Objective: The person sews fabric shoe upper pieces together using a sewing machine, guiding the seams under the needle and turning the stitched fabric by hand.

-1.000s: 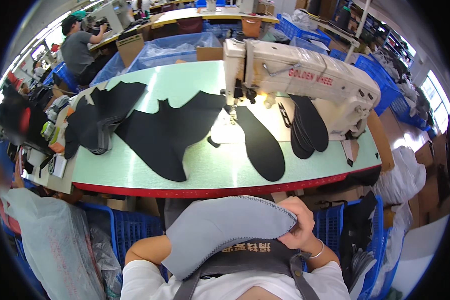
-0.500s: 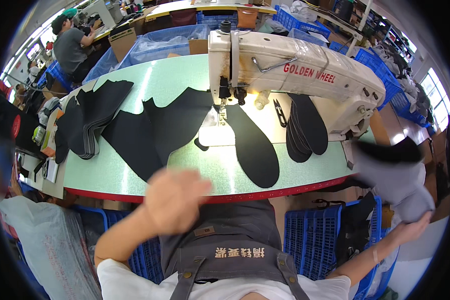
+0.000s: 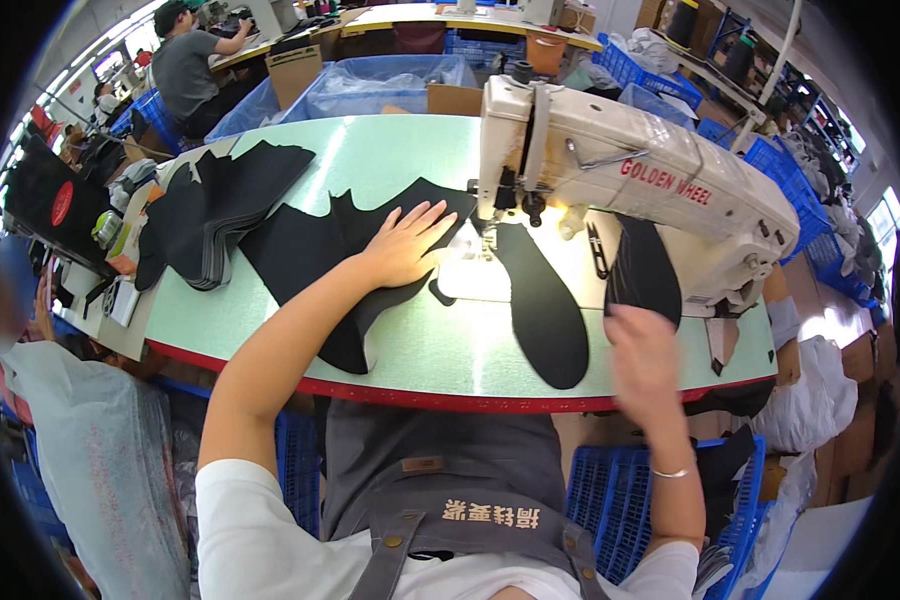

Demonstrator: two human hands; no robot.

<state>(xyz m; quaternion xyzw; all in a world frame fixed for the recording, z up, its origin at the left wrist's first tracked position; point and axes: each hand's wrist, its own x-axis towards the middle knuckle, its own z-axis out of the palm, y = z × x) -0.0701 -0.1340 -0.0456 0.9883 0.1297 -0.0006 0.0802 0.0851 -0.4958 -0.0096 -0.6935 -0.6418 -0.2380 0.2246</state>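
Note:
My left hand (image 3: 410,243) lies flat with fingers stretched on a black cut fabric piece (image 3: 300,245), its upper edge reaching to the needle area of the white sewing machine (image 3: 660,165). A black sole-shaped piece (image 3: 548,315) lies on the table with its narrow end at the presser foot (image 3: 489,237). My right hand (image 3: 645,365), smeared by motion, is at the lower end of a stack of black sole-shaped pieces (image 3: 652,265). Whether its fingers hold anything is unclear. Black thread snips (image 3: 597,250) lie beside that stack.
A pile of black cut pieces (image 3: 215,215) lies at the table's left. Blue crates (image 3: 610,500) stand below the front edge, and a large blue bin (image 3: 380,85) stands behind the table. Another person (image 3: 185,75) sits at the far left. A white plastic bag (image 3: 810,395) is at right.
My left hand has moved forward onto the black fabric piece. My right hand has come in from the far right, where it held a grey-and-black piece, to the sole-shaped stack. The view has shifted.

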